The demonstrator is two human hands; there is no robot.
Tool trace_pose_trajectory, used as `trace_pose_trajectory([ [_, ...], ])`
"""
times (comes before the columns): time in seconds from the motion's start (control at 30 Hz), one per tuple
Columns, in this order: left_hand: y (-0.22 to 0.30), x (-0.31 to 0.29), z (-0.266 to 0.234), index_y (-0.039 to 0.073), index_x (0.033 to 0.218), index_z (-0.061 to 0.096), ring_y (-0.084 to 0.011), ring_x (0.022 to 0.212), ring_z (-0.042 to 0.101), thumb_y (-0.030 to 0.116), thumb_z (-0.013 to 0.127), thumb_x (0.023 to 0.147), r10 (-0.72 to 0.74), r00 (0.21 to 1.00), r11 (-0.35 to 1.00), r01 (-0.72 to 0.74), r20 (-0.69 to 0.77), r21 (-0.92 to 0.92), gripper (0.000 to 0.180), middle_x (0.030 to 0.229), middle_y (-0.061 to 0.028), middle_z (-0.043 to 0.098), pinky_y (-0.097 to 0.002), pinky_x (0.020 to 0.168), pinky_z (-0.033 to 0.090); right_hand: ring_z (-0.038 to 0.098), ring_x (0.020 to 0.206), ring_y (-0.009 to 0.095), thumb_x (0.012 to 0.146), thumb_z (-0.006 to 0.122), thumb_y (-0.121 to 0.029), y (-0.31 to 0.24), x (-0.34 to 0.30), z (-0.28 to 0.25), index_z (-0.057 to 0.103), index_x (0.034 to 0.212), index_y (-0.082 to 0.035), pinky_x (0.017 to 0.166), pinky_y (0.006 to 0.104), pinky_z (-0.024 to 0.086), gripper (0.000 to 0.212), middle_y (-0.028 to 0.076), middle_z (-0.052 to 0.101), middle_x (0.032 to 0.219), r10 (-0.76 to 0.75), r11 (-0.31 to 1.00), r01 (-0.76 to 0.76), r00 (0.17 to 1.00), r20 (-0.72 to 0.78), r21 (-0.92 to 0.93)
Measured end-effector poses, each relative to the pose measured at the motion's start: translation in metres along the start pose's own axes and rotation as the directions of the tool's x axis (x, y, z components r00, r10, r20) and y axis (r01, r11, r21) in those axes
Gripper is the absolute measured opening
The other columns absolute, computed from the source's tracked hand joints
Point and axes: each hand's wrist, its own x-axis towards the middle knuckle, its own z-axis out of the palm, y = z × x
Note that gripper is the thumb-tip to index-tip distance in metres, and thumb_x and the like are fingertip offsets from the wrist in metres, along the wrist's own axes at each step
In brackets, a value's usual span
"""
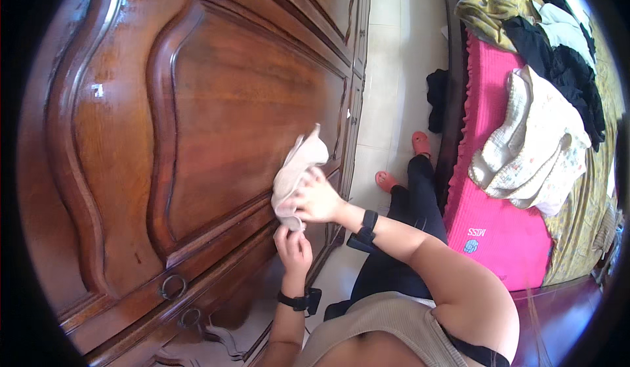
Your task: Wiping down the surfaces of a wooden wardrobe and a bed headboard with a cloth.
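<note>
A beige-white cloth (pixel 289 178) lies bunched against the carved brown wooden door (pixel 230 104) of a large cabinet. Over its middle, my right hand (pixel 318 197) has its fingers curled into the fabric, somewhat smeared by motion. Just below, the fingertips of my left hand (pixel 293 250) pinch the cloth's lower end. Part of the cloth is hidden behind my right fingers. Each wrist wears a black band with a small box on it.
Round metal ring pulls (pixel 172 287) sit on the cabinet's lower left part. To the right, a bed with a pink mat (pixel 489 216) bears a pale patterned cloth (pixel 535 144) and dark clothing (pixel 574 78). Dark fabric (pixel 437 98) lies on the tiled floor (pixel 382 71) by the bed.
</note>
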Motion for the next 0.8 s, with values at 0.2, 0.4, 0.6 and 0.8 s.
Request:
trace_pose_trajectory([
  [0.2,0.010,0.019,0.007,0.008,0.102,0.072,-0.0321,0.118,0.054,-0.010,0.054,0.075,0.152,0.976,0.988,-0.152,0.157,-0.013,0.037,0.126,-0.0134,0.056,-0.0422,0.101,0.044,-0.008,0.144,0.047,0.099,0.036,-0.042,0.175,-0.001,0.052,0.002,0.148,0.009,0.118,0.0508,0.000,0.079,0.031,-0.004,0.156,0.600,0.788,-0.479,0.740,-0.304,0.388],
  [0.4,-0.009,0.006,0.006,0.014,0.094,0.072,-0.0231,0.108,0.060,0.000,0.064,0.077,0.253,0.951,0.953,-0.277,0.179,0.125,0.023,0.112,-0.0025,0.064,-0.0387,0.094,0.051,0.021,0.144,0.025,0.101,0.022,-0.058,0.263,0.050,-0.009,0.023,0.149,0.005,0.118,0.0347,0.019,0.079,0.017,0.023,0.156,0.837,0.273,-0.586,0.536,0.112,0.763],
  [0.6,-0.009,0.007,0.009,0.017,0.082,0.074,-0.0164,0.100,0.060,0.009,0.070,0.076,0.301,0.932,0.916,-0.341,0.201,0.210,0.011,0.095,0.0068,0.069,-0.0328,0.085,0.051,0.004,0.146,0.023,0.093,0.020,-0.072,0.238,0.001,0.052,0.004,0.154,-0.006,0.119,0.0367,0.008,0.091,0.008,0.003,0.160,0.869,0.050,-0.636,0.408,0.281,0.770],
  [0.8,-0.011,0.010,0.014,0.018,0.079,0.072,-0.0142,0.096,0.061,0.011,0.069,0.076,0.299,0.929,0.916,-0.344,0.219,0.208,0.009,0.095,0.0082,0.069,-0.0302,0.081,0.048,0.021,0.139,0.025,0.089,0.019,-0.077,0.143,-0.107,0.150,0.012,0.153,-0.007,0.115,0.0413,0.019,0.095,0.012,0.019,0.155,0.724,-0.374,-0.568,0.315,0.614,0.733],
])
